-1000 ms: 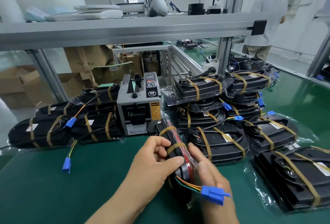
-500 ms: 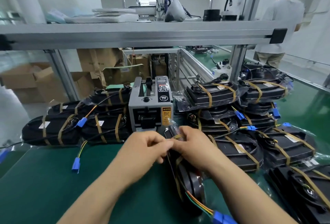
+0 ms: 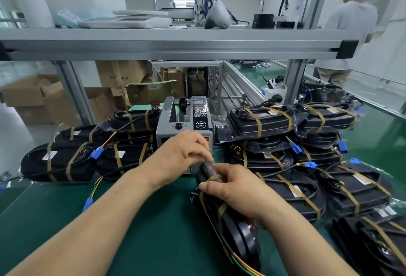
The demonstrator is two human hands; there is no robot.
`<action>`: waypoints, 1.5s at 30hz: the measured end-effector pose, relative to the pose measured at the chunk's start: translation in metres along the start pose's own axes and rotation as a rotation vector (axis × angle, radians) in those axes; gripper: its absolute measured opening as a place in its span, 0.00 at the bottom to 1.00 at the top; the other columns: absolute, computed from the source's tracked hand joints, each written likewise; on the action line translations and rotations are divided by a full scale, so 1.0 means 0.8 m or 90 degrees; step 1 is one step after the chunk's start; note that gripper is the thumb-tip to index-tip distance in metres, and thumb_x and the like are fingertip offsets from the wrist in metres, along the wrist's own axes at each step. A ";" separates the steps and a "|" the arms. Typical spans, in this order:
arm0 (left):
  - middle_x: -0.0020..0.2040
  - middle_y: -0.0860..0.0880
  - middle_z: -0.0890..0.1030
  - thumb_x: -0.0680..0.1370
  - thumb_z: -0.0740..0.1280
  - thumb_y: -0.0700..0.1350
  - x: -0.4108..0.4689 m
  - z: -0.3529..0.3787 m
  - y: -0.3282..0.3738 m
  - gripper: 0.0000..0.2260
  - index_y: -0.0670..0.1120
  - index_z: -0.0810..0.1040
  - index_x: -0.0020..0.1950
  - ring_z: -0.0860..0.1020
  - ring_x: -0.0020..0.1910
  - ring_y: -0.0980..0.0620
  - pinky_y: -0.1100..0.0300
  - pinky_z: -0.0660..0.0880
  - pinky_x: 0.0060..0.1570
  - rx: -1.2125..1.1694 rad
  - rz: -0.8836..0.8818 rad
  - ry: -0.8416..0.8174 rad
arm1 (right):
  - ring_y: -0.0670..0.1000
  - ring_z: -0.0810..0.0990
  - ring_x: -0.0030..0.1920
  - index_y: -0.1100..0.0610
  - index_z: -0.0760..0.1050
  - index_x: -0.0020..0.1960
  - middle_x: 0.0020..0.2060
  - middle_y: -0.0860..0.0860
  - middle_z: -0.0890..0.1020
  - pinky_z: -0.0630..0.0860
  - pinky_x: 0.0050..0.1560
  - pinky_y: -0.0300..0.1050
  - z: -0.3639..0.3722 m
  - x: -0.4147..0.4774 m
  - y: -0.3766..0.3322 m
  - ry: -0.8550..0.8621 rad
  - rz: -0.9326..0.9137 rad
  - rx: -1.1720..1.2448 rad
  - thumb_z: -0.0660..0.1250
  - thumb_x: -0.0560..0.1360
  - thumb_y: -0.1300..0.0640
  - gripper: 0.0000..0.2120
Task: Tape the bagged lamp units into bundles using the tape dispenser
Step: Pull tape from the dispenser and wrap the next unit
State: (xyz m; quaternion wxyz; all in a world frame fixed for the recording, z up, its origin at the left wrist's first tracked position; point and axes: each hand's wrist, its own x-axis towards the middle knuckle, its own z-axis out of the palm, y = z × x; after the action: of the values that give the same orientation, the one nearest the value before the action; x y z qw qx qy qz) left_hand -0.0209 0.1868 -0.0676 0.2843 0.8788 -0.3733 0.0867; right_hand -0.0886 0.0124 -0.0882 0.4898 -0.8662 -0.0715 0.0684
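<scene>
Far left: brown cardboard boxes (image 3: 28, 95) on the floor behind the bench, some flaps open, contents not visible. In front of them, on the green bench mat (image 3: 142, 231), lies the left pile of taped bundles (image 3: 59, 161). These are black lamp units in clear plastic bags, banded with brown tape, and a blue plug connector (image 3: 96, 152) on orange and yellow wire sticks out.

Centre: grey boxy tape dispenser (image 3: 182, 119) stands upright on the mat under a grey aluminium shelf (image 3: 175, 42). The left hand (image 3: 182, 154) is right in front of the dispenser with its fingers curled. The fingertips pinch at the far top end of the held lamp bundle (image 3: 232, 231); whether they also have tape, cannot tell.

That bundle is black, in a clear bag, and stands on edge on the mat. It runs from the dispenser front toward the camera, with two brown tape bands round it and coloured wires trailing at the near end. The right hand (image 3: 232, 185) grips its upper edge, thumb on the left side, fingers wrapped over the top.

Right: the right stack of taped bundles (image 3: 263, 119) has bagged black units lying flat, several high, each with two tape bands and blue plugs poking out. Far right, a person in a pale T-shirt (image 3: 349, 33) stands with back turned.
</scene>
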 end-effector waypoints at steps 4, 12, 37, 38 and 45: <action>0.50 0.51 0.81 0.77 0.71 0.39 0.013 -0.018 -0.001 0.04 0.46 0.86 0.48 0.77 0.52 0.59 0.68 0.71 0.58 -0.079 -0.052 -0.131 | 0.44 0.73 0.33 0.55 0.79 0.50 0.32 0.44 0.75 0.72 0.41 0.42 -0.001 0.000 -0.001 -0.028 0.002 0.029 0.73 0.74 0.49 0.10; 0.35 0.49 0.83 0.72 0.72 0.39 0.023 0.005 0.009 0.05 0.43 0.83 0.36 0.78 0.34 0.57 0.62 0.76 0.38 -0.319 -0.328 -0.086 | 0.39 0.77 0.41 0.39 0.57 0.76 0.40 0.41 0.79 0.75 0.44 0.38 0.006 -0.002 -0.002 0.037 -0.004 -0.052 0.74 0.71 0.45 0.40; 0.21 0.55 0.76 0.79 0.70 0.46 0.008 0.036 -0.030 0.09 0.47 0.77 0.39 0.72 0.17 0.62 0.72 0.67 0.20 -0.798 -0.793 0.384 | 0.48 0.65 0.75 0.42 0.55 0.79 0.77 0.42 0.63 0.64 0.72 0.45 0.017 -0.004 -0.007 0.161 -0.003 -0.167 0.59 0.82 0.50 0.27; 0.21 0.55 0.76 0.79 0.70 0.45 0.012 0.037 -0.029 0.09 0.46 0.77 0.39 0.72 0.17 0.62 0.72 0.68 0.20 -0.804 -0.795 0.396 | 0.48 0.64 0.75 0.43 0.56 0.79 0.77 0.42 0.64 0.63 0.72 0.45 0.016 -0.005 -0.006 0.165 0.003 -0.160 0.59 0.82 0.49 0.27; 0.27 0.50 0.75 0.76 0.69 0.39 0.028 0.048 -0.022 0.08 0.44 0.75 0.38 0.71 0.20 0.59 0.69 0.66 0.20 -0.800 -0.801 0.547 | 0.47 0.66 0.74 0.42 0.57 0.78 0.76 0.42 0.66 0.65 0.70 0.44 0.016 -0.008 -0.005 0.170 0.009 -0.144 0.61 0.81 0.47 0.27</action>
State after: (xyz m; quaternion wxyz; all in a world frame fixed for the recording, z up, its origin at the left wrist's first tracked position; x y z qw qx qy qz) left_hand 0.0055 0.1613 -0.0985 0.8051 0.4999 0.3189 0.0177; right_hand -0.0975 0.0244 -0.0910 0.3936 -0.9178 -0.0071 -0.0521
